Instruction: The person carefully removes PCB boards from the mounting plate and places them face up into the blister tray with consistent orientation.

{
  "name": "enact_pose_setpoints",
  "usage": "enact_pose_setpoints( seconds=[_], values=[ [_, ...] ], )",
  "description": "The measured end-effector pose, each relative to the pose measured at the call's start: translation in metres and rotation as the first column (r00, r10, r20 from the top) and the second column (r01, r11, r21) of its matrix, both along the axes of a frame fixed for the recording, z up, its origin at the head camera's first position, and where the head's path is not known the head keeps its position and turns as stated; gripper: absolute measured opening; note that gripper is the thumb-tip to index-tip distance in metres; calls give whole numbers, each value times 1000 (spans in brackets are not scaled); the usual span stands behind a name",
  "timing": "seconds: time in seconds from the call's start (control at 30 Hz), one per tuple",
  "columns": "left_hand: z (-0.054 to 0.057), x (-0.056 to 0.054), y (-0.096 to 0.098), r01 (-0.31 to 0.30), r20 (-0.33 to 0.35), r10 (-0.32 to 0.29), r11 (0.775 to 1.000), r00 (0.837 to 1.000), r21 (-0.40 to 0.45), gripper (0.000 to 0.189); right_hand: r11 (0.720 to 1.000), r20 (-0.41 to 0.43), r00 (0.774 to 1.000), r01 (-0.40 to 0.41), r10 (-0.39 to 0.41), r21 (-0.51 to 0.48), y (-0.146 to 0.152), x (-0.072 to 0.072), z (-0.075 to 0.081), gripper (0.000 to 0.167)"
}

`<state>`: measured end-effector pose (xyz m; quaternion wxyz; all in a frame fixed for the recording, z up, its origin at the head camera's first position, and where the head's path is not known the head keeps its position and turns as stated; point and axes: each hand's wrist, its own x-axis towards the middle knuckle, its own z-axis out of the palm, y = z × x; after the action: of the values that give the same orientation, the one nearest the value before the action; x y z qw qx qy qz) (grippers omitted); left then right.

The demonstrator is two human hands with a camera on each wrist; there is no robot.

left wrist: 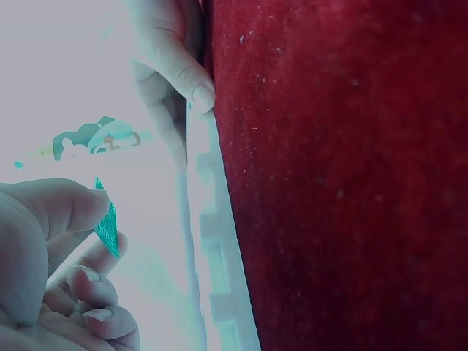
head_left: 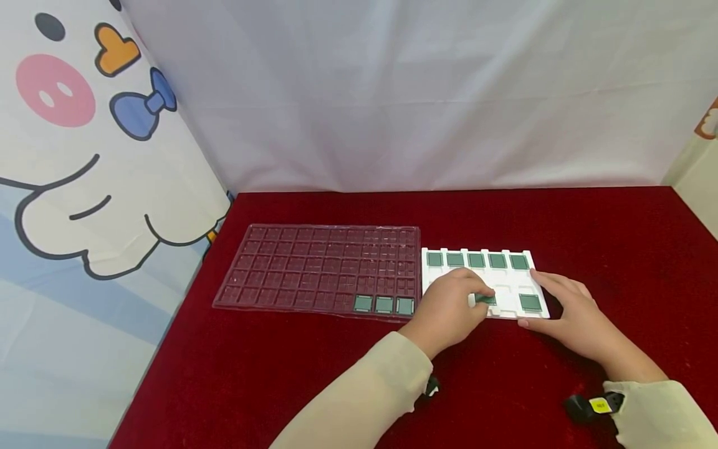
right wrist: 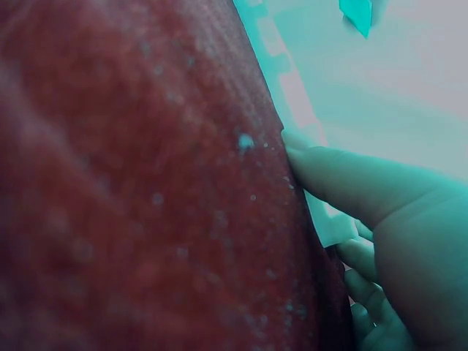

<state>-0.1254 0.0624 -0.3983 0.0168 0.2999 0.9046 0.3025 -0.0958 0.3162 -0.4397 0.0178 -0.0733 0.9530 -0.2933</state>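
My left hand [head_left: 451,307] pinches a thin green square chip [head_left: 487,299] between thumb and fingers, over the front part of a white tray [head_left: 507,280]. In the left wrist view the chip [left wrist: 107,228] is tilted. My right hand [head_left: 580,321] holds the tray's right end, with the thumb [right wrist: 329,172] at the front edge and a finger at the right edge. Several green chips [head_left: 475,260] lie along the tray's back row, and another chip [head_left: 530,303] sits at its front right. My left hand hides the tray's front left part.
A clear compartment tray [head_left: 314,265] on the red cloth [head_left: 252,368] stands left of the white tray, close beside it. Three green chips [head_left: 384,304] lie in its front row at the right end. A white curtain [head_left: 421,112] hangs behind the table.
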Motion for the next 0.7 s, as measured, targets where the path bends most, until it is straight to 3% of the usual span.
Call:
enact_pose_setpoints(
  seconds=[0.33, 0.7],
  values=[
    [-2, 3, -10, -20, 46, 18, 999, 999, 48, 24, 1000, 12, 1000, 7, -7, 0, 1, -1, 0, 102],
    [0, 3, -22, -31, 65, 29, 999, 997, 38, 23, 1000, 8, 1000, 1, -1, 5, 2, -1, -1, 101]
  ],
)
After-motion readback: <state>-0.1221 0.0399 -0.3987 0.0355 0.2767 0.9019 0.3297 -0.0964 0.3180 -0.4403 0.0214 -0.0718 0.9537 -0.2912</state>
